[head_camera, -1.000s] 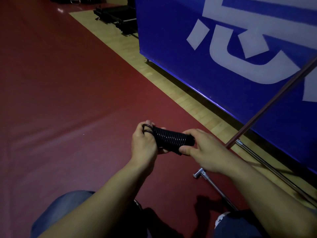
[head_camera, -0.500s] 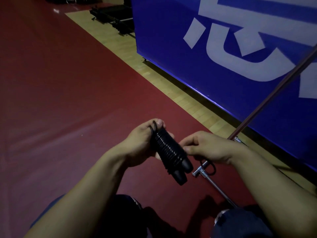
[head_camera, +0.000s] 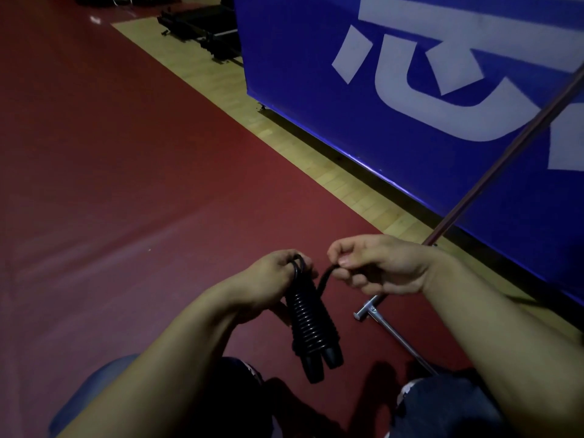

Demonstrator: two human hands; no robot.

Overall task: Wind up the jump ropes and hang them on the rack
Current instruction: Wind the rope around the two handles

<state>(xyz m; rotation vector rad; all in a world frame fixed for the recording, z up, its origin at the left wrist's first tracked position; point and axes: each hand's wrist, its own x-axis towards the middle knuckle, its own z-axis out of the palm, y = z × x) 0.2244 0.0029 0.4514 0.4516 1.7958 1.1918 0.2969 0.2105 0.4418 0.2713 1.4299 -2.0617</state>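
A black jump rope (head_camera: pixel 311 324) hangs in front of me, its cord coiled tightly around the two handles, whose ends point down toward my knees. My left hand (head_camera: pixel 271 279) grips the top of the bundle, fingers curled round it. My right hand (head_camera: pixel 373 267) is just to the right of it and pinches the loose end of the cord, which arches up from the bundle. The rack's metal foot (head_camera: pixel 374 309) lies on the floor below my right hand, and its slanted pole (head_camera: pixel 505 153) rises to the upper right.
A dark red mat (head_camera: pixel 126 184) covers the floor to the left. A strip of wooden floor (head_camera: pixel 284 131) runs along a big blue banner board (head_camera: pixel 410 90) on the right. Dark equipment (head_camera: pixel 202 23) stands at the far back. My knees are at the bottom edge.
The bundle has swung from lying sideways between both hands to hanging handle ends down from my left hand. My right hand has let go of the coil and pulled the cord's loose end up.
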